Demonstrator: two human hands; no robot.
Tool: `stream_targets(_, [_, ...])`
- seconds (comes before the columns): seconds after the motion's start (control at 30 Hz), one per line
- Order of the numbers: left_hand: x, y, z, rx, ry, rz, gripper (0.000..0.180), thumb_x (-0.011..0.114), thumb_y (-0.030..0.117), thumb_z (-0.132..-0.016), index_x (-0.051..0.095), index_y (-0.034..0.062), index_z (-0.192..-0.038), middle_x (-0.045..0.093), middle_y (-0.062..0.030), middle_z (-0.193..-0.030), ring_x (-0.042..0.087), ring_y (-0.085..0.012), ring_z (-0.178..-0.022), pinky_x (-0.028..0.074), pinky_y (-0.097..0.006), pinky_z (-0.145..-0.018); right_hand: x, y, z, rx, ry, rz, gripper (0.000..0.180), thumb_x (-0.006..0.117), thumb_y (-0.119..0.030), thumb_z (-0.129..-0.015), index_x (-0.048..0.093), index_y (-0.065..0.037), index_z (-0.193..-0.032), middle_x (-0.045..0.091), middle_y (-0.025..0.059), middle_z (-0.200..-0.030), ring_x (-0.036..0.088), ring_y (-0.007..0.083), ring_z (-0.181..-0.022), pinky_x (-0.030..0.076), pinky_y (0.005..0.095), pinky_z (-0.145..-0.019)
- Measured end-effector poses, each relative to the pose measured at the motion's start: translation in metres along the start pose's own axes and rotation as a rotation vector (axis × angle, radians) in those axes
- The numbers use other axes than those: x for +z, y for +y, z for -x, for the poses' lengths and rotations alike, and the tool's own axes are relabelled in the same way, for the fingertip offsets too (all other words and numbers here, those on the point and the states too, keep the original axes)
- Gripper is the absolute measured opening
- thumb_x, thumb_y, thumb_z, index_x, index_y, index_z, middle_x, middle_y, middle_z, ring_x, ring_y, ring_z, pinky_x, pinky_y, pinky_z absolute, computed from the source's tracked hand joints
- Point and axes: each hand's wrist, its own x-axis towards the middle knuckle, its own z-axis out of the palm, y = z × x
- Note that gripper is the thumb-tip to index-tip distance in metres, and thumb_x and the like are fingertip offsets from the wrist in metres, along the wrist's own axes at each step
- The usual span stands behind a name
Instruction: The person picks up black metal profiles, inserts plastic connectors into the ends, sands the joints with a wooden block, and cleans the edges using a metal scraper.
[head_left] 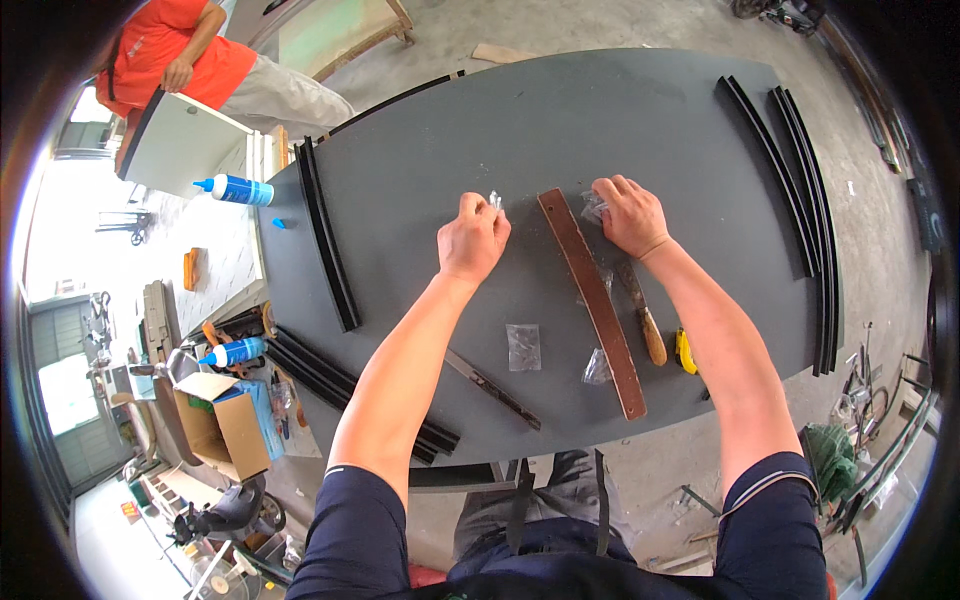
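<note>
My left hand (472, 240) is closed above the middle of the grey tabletop (400, 190). A small, shiny clear plastic piece (495, 200) pokes out at its fingertips. Farther right, my right hand (632, 218) has its fingers curled on a clear plastic bag (594, 207); the bag's contents are not clear. A long brown strip (592, 300) with a hole near its far end lies slantwise between my hands. Beside it are a wooden-handled scraper or knife (645, 320) and a yellow tape measure (685, 351). Another clear bag (523, 347) lies flat nearer me.
Black strips lie along the table's left (325, 240) and right (800, 210). A dark narrow blade (493, 389) rests near the front edge. Blue-and-white bottles (243, 190) and an open cardboard box (222, 425) are left. A person in orange (180, 60) holds a panel (185, 145).
</note>
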Motion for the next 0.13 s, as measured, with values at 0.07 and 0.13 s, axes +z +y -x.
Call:
stream_targets(0.07, [-0.003,0.002,0.010,0.018,0.009,0.062,0.017,0.063,0.016,-0.081,0.057,0.0059,-0.069,0.061,-0.0058,-0.078,0.060,-0.0277,-0.059,0.050,-0.039,-0.053,0.001,0.000,0.005,0.058,-0.117,0.041,0.026,0.061,-0.005,-0.071,0.054,-0.011,-0.095,0.058,0.0094,-0.092,0.060,0.0275,-0.089,0.051,0.0353,-0.072])
stream_targets(0.13, [-0.005,0.002,0.017,0.023,0.019,0.096,0.015,0.064,0.015,-0.079,0.058,0.0058,-0.069,0.060,-0.0053,-0.078,0.060,-0.0273,-0.059,0.050,-0.039,-0.053,0.000,0.001,0.000,0.133,-0.281,0.095,0.032,0.062,-0.006,-0.070,0.055,-0.013,-0.101,0.060,0.0104,-0.097,0.061,0.0269,-0.094,0.051,0.0344,-0.075])
